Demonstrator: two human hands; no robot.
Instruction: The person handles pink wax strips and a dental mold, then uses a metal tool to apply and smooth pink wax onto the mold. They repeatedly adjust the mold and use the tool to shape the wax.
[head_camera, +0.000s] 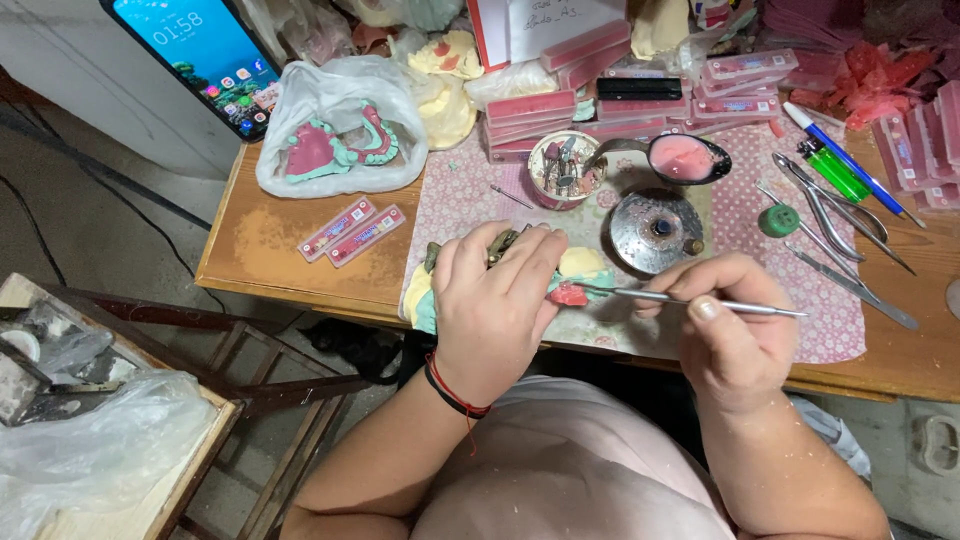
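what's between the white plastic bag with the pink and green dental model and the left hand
In the head view, two flat pink strip packets lie side by side on the bare wooden table, between the plastic bag and the left hand.

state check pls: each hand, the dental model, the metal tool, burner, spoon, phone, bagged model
left hand: closed over the dental model, holding it at the table edge
dental model: held, pink wax showing
right hand: gripping the metal tool
metal tool: tip touching the pink wax
burner: upright, no flame visible
spoon: filled with pink wax
phone: screen lit
bagged model: inside an open plastic bag
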